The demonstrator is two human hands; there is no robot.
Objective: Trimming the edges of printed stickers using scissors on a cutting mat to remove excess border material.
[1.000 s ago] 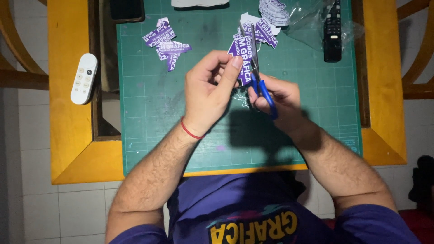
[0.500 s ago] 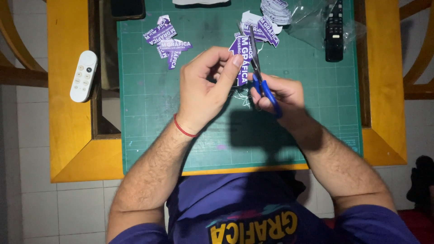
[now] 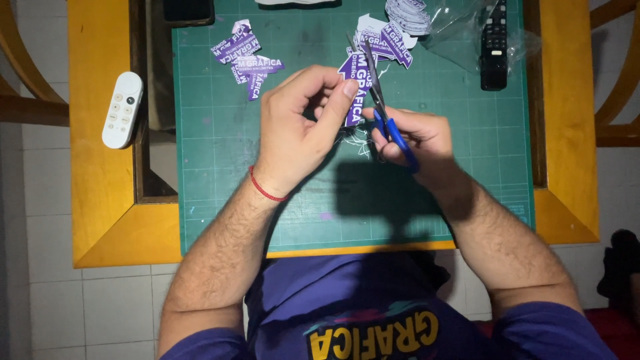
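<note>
My left hand [image 3: 300, 130] pinches a purple-and-white printed sticker [image 3: 355, 93] between thumb and fingers, above the green cutting mat [image 3: 220, 193]. My right hand [image 3: 417, 137] grips blue-handled scissors [image 3: 387, 113], whose blades run up along the sticker's right edge. A red string bracelet sits on my left wrist. Thin white paper trimmings lie on the mat under my hands.
Cut purple stickers [image 3: 243, 57] lie at the mat's upper left, more stickers [image 3: 393, 33] at the top middle beside clear plastic wrap. A black remote [image 3: 494, 43] lies top right, a white remote [image 3: 123, 109] on the yellow wooden frame [image 3: 100, 200]. A dark device sits top left.
Both hands shifted slightly up the mat with the sticker and scissors. The scissors have worked further along the sticker's edge.
</note>
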